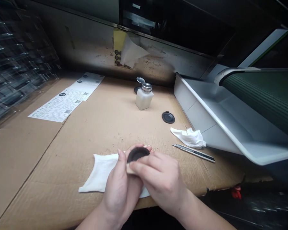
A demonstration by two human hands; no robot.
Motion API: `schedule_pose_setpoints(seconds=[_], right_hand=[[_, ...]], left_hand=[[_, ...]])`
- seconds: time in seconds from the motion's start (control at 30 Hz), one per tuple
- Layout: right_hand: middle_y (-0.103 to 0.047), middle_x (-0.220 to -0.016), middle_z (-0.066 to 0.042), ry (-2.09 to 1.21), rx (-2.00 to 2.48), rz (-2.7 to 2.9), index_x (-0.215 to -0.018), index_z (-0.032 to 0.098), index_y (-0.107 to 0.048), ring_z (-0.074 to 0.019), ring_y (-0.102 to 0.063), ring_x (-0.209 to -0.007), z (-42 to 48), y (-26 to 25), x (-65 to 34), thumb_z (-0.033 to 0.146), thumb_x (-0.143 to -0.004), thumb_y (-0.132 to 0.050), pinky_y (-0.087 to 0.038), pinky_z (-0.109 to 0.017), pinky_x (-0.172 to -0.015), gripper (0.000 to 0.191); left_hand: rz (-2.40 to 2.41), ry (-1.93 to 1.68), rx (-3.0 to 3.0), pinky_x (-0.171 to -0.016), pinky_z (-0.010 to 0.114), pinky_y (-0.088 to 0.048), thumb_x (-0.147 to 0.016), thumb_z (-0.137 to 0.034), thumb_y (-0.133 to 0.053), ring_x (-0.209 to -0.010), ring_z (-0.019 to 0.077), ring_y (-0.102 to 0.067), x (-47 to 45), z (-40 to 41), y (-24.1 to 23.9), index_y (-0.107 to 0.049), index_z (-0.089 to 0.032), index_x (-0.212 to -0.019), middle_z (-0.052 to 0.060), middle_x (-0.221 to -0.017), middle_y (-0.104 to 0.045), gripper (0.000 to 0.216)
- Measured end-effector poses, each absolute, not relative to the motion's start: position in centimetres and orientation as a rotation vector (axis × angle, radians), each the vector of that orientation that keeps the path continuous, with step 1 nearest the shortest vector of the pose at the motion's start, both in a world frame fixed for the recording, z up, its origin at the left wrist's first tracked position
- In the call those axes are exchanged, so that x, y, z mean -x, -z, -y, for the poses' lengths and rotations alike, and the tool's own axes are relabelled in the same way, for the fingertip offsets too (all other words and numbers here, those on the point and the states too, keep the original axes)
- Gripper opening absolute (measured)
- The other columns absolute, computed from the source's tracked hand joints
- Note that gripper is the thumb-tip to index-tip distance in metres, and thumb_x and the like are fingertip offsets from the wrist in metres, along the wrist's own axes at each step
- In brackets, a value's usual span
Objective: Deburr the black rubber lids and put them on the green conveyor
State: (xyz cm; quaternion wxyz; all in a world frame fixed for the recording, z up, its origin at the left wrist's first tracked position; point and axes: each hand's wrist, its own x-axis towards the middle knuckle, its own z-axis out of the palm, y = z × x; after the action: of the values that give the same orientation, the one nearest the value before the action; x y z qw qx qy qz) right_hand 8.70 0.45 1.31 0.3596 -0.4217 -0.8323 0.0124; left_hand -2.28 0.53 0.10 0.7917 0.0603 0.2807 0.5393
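Note:
My left hand is wrapped round a round black plastic lid, its dished face turned up. With closed fingers, my right hand pinches a small beige piece against the near edge of that lid. What the beige piece is made of I cannot tell. Under both hands a white cloth lies flat on the cardboard. A similar black lid rests farther back to the right.
A pump bottle with its metal cap flipped up stands at the back. A crumpled white cloth and a box cutter lie right, beside a grey bin. Printed label sheets and stacked clear plastic trays are left.

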Motion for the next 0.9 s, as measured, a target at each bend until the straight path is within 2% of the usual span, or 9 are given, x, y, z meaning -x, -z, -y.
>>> schedule_pose_setpoints(seconds=[0.13,0.3,0.47,0.67,0.8,0.9], right_hand=[[-0.064,-0.074,-0.003,0.023,1.210,1.991,-0.095,0.015,-0.064,-0.0118,-0.053,-0.066,-1.6,-1.3,-7.7,0.015,-0.086,-0.050,-0.043,-0.025,-0.060,0.016],[-0.063,-0.074,-0.003,-0.045,1.126,2.102,-0.100,0.017,-0.062,-0.0126,-0.055,-0.069,0.8,-1.0,-8.1,0.015,-0.087,-0.047,-0.044,-0.026,-0.064,0.020],[-0.063,-0.071,0.000,-0.103,1.165,2.212,-0.092,0.021,-0.064,-0.0115,-0.055,-0.066,1.6,-1.8,-11.7,0.016,-0.087,-0.049,-0.043,-0.024,-0.059,0.016],[-0.065,-0.091,-0.005,-0.211,1.290,1.992,-0.106,0.019,-0.059,-0.0147,-0.059,-0.081,-0.1,-2.0,-11.7,0.020,-0.087,-0.050,-0.048,-0.026,-0.073,0.021],[-0.063,-0.088,-0.006,-0.203,1.297,1.958,-0.106,0.016,-0.059,-0.0164,-0.058,-0.083,0.4,-0.7,-8.9,0.020,-0.088,-0.047,-0.048,-0.028,-0.074,0.023],[-0.060,-0.078,-0.005,-0.170,1.242,2.041,-0.103,0.016,-0.060,-0.0145,-0.055,-0.073,1.5,-0.4,-8.8,0.018,-0.087,-0.046,-0.046,-0.027,-0.068,0.021]], left_hand=[[-0.575,-1.188,-0.183,-0.099,0.036,-0.036,-0.090,-0.041,-0.033,-0.108,0.0236,-0.053,2.2,-0.6,-0.3,-0.065,-0.015,-0.080,0.007,-0.085,-0.066,0.042],[-0.619,-1.154,-0.155,-0.099,0.039,-0.035,-0.087,-0.048,-0.036,-0.107,0.0254,-0.054,2.3,-0.4,-0.3,-0.064,-0.015,-0.094,0.010,-0.100,-0.065,0.045],[-0.670,-1.153,-0.143,-0.100,0.042,-0.035,-0.084,-0.050,-0.041,-0.108,0.0271,-0.054,2.2,-0.5,-0.1,-0.063,-0.015,-0.098,0.012,-0.104,-0.065,0.043],[-0.674,-1.191,-0.180,-0.101,0.038,-0.033,-0.087,-0.045,-0.038,-0.112,0.0243,-0.051,2.0,-0.6,-0.1,-0.063,-0.016,-0.100,0.009,-0.102,-0.065,0.040],[-0.672,-1.176,-0.211,-0.101,0.037,-0.033,-0.087,-0.046,-0.038,-0.112,0.0242,-0.052,2.1,-0.3,-0.2,-0.063,-0.016,-0.097,0.009,-0.103,-0.065,0.040],[-0.687,-1.148,-0.230,-0.100,0.039,-0.034,-0.086,-0.048,-0.039,-0.109,0.0256,-0.053,2.3,-0.2,-0.2,-0.063,-0.017,-0.095,0.010,-0.104,-0.065,0.040]])
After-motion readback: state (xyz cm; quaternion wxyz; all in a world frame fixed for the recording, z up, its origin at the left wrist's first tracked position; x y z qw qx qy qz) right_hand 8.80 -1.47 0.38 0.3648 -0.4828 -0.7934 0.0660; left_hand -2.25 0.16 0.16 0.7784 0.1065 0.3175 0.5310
